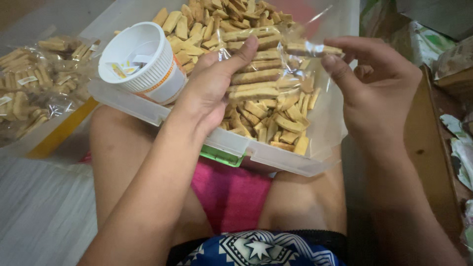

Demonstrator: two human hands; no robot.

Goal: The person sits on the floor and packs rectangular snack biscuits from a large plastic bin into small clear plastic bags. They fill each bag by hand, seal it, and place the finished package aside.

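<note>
My left hand [212, 86] grips a clear plastic bag [268, 79] partly filled with tan stick-shaped biscuits, thumb pressed on its front. My right hand [377, 81] pinches the bag's open top edge at the right. Both hands hold the bag above a clear plastic bin [290, 160] full of loose biscuits [212, 24], which rests on my lap. A white paper cup [140, 56] with small paper slips inside lies tilted in the bin's left corner, just left of my left hand.
Several sealed bags of biscuits [34, 83] are piled at the left on the floor. A wooden surface [428, 148] and crumpled wrappers [460, 148] stand at the right. A green latch [221, 156] sits on the bin's near rim.
</note>
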